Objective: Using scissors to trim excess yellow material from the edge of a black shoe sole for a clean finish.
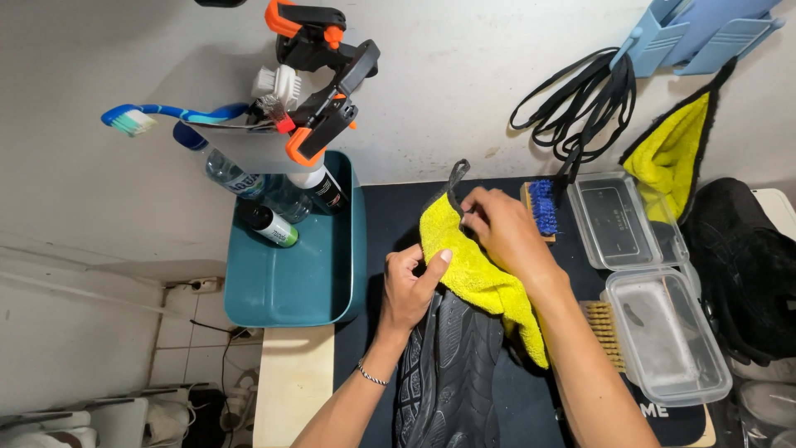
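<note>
A black shoe (452,373) lies sole-up on the dark mat (390,216), its heel end toward the wall. My left hand (410,286) grips the shoe and pinches the edge of a yellow cloth (477,270) draped over it. My right hand (506,228) presses the cloth onto the heel, next to the black pull loop (456,178).
A teal bin (286,282) with bottles stands left; above it sit orange clamps (319,75), brushes and a blue toothbrush (137,119). Right: a blue-bristled brush (541,207), an open clear plastic box (643,274), a wooden brush (604,332), black laces (580,99), another yellow cloth (667,153), another black shoe (746,265).
</note>
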